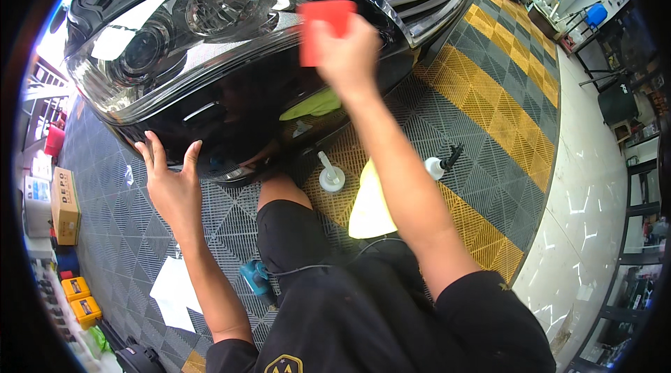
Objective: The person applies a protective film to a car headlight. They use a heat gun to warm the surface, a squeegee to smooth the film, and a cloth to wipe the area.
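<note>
Blk shirt [377, 324] btm ctr, R hand [351, 58] upper ctr pinches red pad [330, 12] prob for ctrl, L hand [172, 181] mid-left spread, empty, by bumper [241, 111], prob bracing.

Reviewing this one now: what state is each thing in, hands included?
Right hand: closed on the red pad, blurred.
Red pad: held, flat.
Left hand: open, fingers spread at the bumper.
Bumper: glossy, reflective.
Headlight: shiny; lit or not, unclear.
White bottle: on the floor.
Black-topped bottle: on the floor.
Yellow cloth: spread, partly hidden.
Paper: flat on the floor.
</note>
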Available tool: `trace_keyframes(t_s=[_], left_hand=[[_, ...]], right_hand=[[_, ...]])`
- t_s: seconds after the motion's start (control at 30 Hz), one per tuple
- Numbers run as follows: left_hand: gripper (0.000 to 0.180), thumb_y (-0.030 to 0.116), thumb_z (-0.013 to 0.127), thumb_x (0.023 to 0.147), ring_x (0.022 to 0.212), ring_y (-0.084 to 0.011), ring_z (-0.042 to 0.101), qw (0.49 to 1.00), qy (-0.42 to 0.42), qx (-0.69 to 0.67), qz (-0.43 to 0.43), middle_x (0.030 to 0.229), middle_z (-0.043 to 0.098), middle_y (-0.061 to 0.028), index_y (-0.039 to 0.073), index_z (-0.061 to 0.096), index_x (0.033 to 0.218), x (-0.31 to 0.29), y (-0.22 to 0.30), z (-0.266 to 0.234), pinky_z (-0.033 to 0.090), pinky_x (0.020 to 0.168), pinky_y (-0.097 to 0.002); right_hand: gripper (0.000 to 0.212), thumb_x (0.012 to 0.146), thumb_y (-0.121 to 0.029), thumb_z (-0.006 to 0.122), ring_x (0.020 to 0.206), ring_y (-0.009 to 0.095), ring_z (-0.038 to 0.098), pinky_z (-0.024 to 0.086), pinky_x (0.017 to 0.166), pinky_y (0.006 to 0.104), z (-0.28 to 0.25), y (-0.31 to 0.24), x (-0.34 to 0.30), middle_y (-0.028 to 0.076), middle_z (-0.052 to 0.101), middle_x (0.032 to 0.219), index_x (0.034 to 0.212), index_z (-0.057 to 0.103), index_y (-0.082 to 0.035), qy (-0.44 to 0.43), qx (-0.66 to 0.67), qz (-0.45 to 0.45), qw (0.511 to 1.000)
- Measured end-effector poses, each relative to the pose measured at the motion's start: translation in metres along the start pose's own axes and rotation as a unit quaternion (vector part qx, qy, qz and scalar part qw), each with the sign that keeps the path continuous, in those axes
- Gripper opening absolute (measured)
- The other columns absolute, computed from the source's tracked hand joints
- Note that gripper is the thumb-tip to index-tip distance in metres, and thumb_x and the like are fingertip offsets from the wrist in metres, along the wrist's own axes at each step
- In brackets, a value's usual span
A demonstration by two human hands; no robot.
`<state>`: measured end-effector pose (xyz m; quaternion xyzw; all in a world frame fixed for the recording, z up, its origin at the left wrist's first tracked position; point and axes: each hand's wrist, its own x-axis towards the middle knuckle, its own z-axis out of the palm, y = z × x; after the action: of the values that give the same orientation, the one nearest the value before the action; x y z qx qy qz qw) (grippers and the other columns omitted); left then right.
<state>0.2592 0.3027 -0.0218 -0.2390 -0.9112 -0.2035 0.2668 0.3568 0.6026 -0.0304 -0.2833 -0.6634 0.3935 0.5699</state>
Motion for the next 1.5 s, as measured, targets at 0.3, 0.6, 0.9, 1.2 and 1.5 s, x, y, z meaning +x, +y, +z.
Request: trace_keyframes(t_s=[0.3, 0.6, 0.9, 1.2, 1.5], left_hand=[[0.082, 0.051, 0.079, 0.087, 0.134, -0.0463, 0.054, 1.0, 0.001, 0.009, -0.011, 0.153, 0.048, -0.0304, 0.005, 0.053, 0.15, 0.0, -0.002, 0.001, 0.052, 0.103, -0.0456], [0.084, 0.054, 0.079, 0.086, 0.131, -0.0457, 0.057, 0.999, -0.006, 0.032, -0.023, 0.153, 0.048, -0.029, 0.008, 0.053, 0.151, 0.001, -0.006, 0.004, 0.054, 0.1, -0.0461], [0.085, 0.054, 0.08, 0.085, 0.129, -0.047, 0.058, 1.0, 0.017, 0.021, 0.015, 0.152, 0.048, -0.0309, 0.008, 0.054, 0.151, 0.002, -0.011, 0.007, 0.055, 0.099, -0.0462], [0.085, 0.053, 0.079, 0.087, 0.134, -0.0468, 0.053, 0.999, -0.007, 0.034, 0.002, 0.152, 0.047, -0.0322, 0.005, 0.052, 0.151, 0.003, -0.007, 0.004, 0.05, 0.105, -0.0474], [0.085, 0.052, 0.079, 0.087, 0.135, -0.0464, 0.052, 1.0, -0.002, 0.021, 0.003, 0.152, 0.047, -0.0326, 0.004, 0.052, 0.151, 0.002, -0.007, 0.005, 0.05, 0.105, -0.0465]], right_hand=[[0.023, 0.09, -0.015, 0.068, 0.089, 0.036, 0.072, 0.055, 0.078, 0.0395, -0.075, -0.02, 0.091, 0.017, 0.075, 0.096, 0.112, 0.073, -0.008, -0.302, -0.133, -0.27, 0.905], [0.025, 0.084, -0.006, 0.067, 0.092, 0.037, 0.066, 0.053, 0.082, 0.0456, -0.035, -0.042, 0.126, 0.015, 0.069, 0.091, 0.109, 0.07, -0.008, -0.456, -0.226, -0.443, 0.738], [0.032, 0.092, -0.012, 0.072, 0.102, 0.036, 0.069, 0.054, 0.088, 0.0449, -0.064, -0.002, 0.124, 0.016, 0.074, 0.105, 0.124, 0.068, -0.009, -0.455, -0.296, -0.388, 0.745], [0.023, 0.084, -0.007, 0.067, 0.092, 0.042, 0.068, 0.055, 0.082, 0.0466, -0.035, -0.068, 0.119, 0.018, 0.072, 0.092, 0.106, 0.067, -0.004, -0.475, -0.223, -0.343, 0.779], [0.025, 0.092, -0.012, 0.071, 0.094, 0.04, 0.066, 0.053, 0.081, 0.0438, -0.083, 0.004, 0.117, 0.017, 0.07, 0.1, 0.116, 0.066, -0.007, -0.408, -0.298, -0.414, 0.757]])
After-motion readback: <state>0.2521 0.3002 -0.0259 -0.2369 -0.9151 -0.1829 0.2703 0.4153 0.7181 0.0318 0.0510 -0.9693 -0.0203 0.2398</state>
